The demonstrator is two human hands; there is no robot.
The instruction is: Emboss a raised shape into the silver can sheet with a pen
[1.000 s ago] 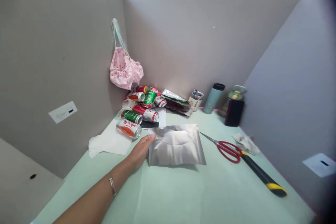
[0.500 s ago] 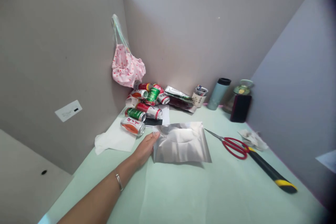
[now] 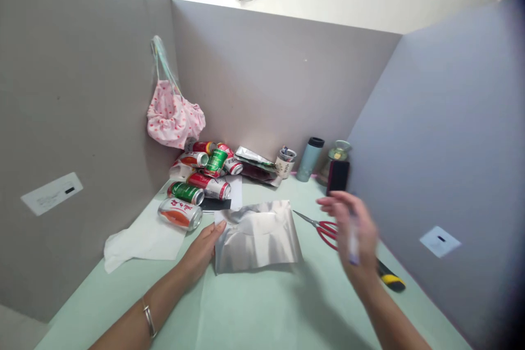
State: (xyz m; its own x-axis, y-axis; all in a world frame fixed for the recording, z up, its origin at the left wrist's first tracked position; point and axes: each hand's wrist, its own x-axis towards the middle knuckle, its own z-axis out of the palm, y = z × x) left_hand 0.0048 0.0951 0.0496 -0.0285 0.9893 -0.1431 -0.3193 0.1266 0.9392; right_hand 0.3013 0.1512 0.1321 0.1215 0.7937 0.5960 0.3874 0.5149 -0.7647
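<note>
A shiny silver metal sheet (image 3: 256, 236) lies on the pale green desk (image 3: 262, 306). My left hand (image 3: 203, 246) rests flat on the desk and touches the sheet's left edge. My right hand (image 3: 351, 232) hovers, blurred, to the right of the sheet, above the red-handled scissors (image 3: 326, 228). A thin whitish stick-like thing (image 3: 353, 240) sits in its fingers; I cannot tell what it is.
Several drink cans (image 3: 200, 175) are piled at the back left beside white paper (image 3: 141, 238). A pink bag (image 3: 174, 120) hangs on the partition. A cup (image 3: 285, 162), a tumbler (image 3: 309, 158), a jar and a dark phone (image 3: 338, 176) stand at the back. A yellow-black knife (image 3: 389, 279) lies right.
My right hand has come into view from the right, above the scissors. The view has shifted; my left hand stays at the sheet's left edge.
</note>
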